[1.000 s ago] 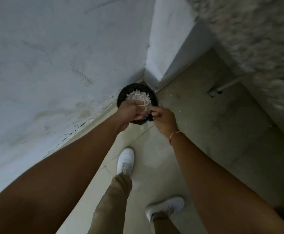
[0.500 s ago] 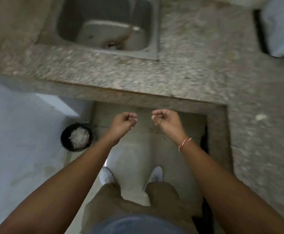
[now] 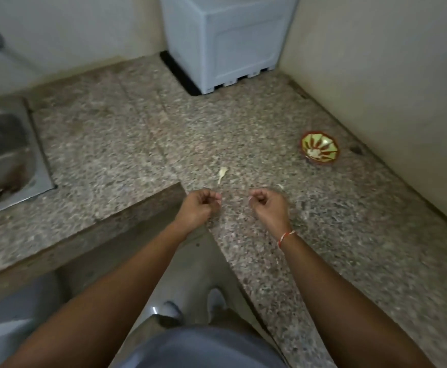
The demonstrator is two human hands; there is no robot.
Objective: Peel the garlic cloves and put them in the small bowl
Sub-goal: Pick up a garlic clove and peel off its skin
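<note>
A small red and green patterned bowl [image 3: 319,151] stands on the speckled stone counter [image 3: 243,123] near the right wall, with pale peeled pieces inside it. An unpeeled garlic clove with a thin stalk [image 3: 222,174] lies on the counter just beyond my hands. A tiny pale scrap [image 3: 279,186] lies by my right hand. My left hand [image 3: 202,207] hovers over the inner corner of the counter with its fingers curled, and I see nothing in it. My right hand [image 3: 267,207] hovers beside it over the counter, fingers curled likewise, with nothing visible in it.
A steel sink [image 3: 2,152] is set in the counter at the left. A white boxy appliance [image 3: 227,41] stands at the back corner. A wall runs along the right side. Below the counter's inner edge are the floor and my shoes [image 3: 217,301].
My hands left the black bin of peels on the floor and rose. The view swung up past the sink to the counter corner with the bowl and the clove.
</note>
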